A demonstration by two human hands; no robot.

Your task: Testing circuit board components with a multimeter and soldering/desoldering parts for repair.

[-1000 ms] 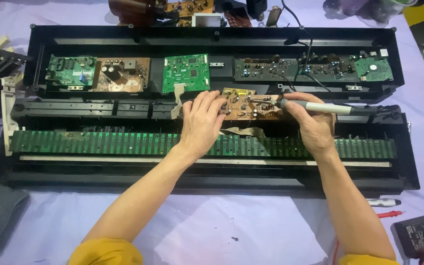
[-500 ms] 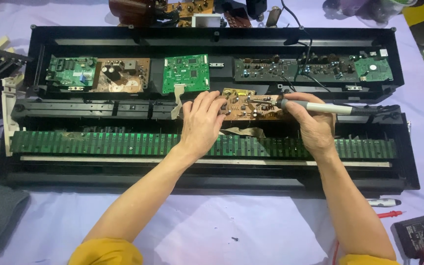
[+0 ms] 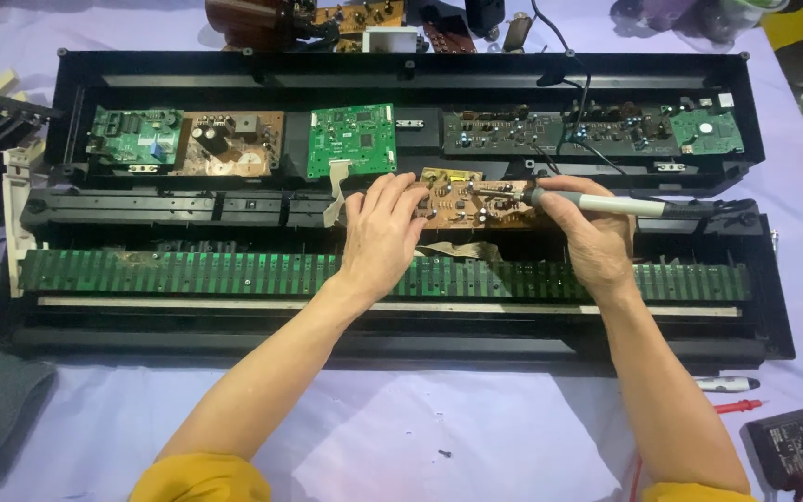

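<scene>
An opened black keyboard case (image 3: pixel 420 70) lies across the table with its circuit boards exposed. My left hand (image 3: pixel 381 232) rests with spread fingers on the left end of a small brown circuit board (image 3: pixel 471 197) at the case's middle. My right hand (image 3: pixel 595 232) grips a grey soldering iron (image 3: pixel 611 204), its tip pointing left onto the right end of that board. A long green contact strip (image 3: pixel 188 272) runs below both hands. A pale ribbon cable (image 3: pixel 335 191) hangs beside my left thumb.
Green boards (image 3: pixel 353 138) and a brown board (image 3: pixel 230 141) sit in the case's back row, darker boards (image 3: pixel 550 132) to the right. A multimeter (image 3: pixel 799 446) with a red probe (image 3: pixel 736 406) and a white pen (image 3: pixel 727 383) lie at lower right. Loose parts crowd the far edge.
</scene>
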